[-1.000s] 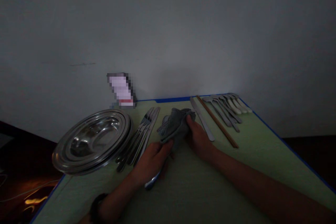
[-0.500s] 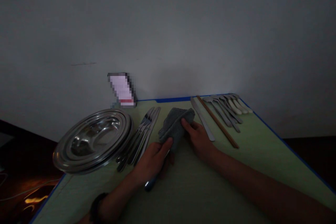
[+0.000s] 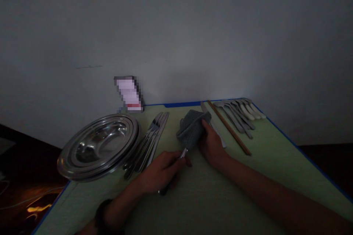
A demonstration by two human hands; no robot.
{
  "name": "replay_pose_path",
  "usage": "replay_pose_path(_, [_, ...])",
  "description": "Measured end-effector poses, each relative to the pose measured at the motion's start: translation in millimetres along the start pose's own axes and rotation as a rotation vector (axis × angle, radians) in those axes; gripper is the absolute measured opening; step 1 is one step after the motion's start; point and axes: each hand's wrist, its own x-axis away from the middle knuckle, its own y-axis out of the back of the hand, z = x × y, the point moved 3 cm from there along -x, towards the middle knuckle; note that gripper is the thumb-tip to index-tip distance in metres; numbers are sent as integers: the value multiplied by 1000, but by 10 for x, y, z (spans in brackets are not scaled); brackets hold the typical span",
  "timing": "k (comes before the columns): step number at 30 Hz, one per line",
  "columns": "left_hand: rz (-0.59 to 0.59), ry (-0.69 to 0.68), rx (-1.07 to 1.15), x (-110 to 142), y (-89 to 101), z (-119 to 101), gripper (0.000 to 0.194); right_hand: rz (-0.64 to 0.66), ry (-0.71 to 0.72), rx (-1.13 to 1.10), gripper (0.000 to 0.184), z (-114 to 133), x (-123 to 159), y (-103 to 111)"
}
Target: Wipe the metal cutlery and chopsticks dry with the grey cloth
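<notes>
My left hand [image 3: 162,172] is closed around the handle of a metal piece of cutlery [image 3: 184,153]. Its upper end is wrapped in a grey cloth [image 3: 191,129], so I cannot make out its kind. Gripping the cloth from the right is my right hand [image 3: 211,145], thumb on top and fingers behind. Just beyond that hand lies a flat table knife [image 3: 220,136], partly covered by it. To the left of the cloth, several knives and other cutlery [image 3: 156,137] lie side by side on the table.
A stack of shiny divided metal plates [image 3: 64,159] stands on the left of the green table [image 3: 220,205]. Wooden chopsticks [image 3: 231,131] and several spoons [image 3: 234,117] lie to the right. A phone [image 3: 128,91] leans upright near the wall [image 3: 176,36].
The cloth and my right hand have moved slightly right and up along the cutlery piece. A length of shiny metal now shows between the cloth and my left hand.
</notes>
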Motion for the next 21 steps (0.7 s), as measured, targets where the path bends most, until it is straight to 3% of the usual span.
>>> replay_pose_path(4, [-25,42,-5,-6,-15,11,39,82,50,44,43,19,-7,-3])
replay_pose_path(9, [-65,5,-115,0,-12,-10,41,51,11,146,36,5,45,20])
replay_pose_path(15, [-55,-73,-279,15,-33,-83,37,31,-52,70,36,-18,50,15])
replay_pose_path(21, [-49,-54,-251,9,-33,-64,38,19,-64,-6,47,-15,20,-11])
